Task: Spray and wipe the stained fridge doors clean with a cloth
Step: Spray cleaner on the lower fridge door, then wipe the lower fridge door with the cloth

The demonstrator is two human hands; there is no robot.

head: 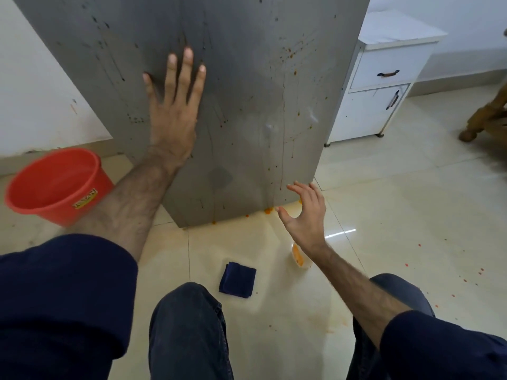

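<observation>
Fridge door (247,91): grey, upright, streaked with dark drips and orange spatter, most thickly toward its right edge and bottom corner. Floor (397,215): pale tile, with an orange puddle at the door's foot. Bucket (55,185): red, standing left of the fridge. Left hand (172,105): flat against the door, fingers spread, holding nothing. Right hand (304,215): hovering near the door's lower right corner, fingers open and curled, empty. Cloth (237,280): dark blue, folded square, lying on the floor between the knees, below and to the left of the right hand; the right hand is clearly the nearer. Just beneath that wrist lies an orange-smeared container (299,259), possibly the spray bottle; too hidden to tell.
</observation>
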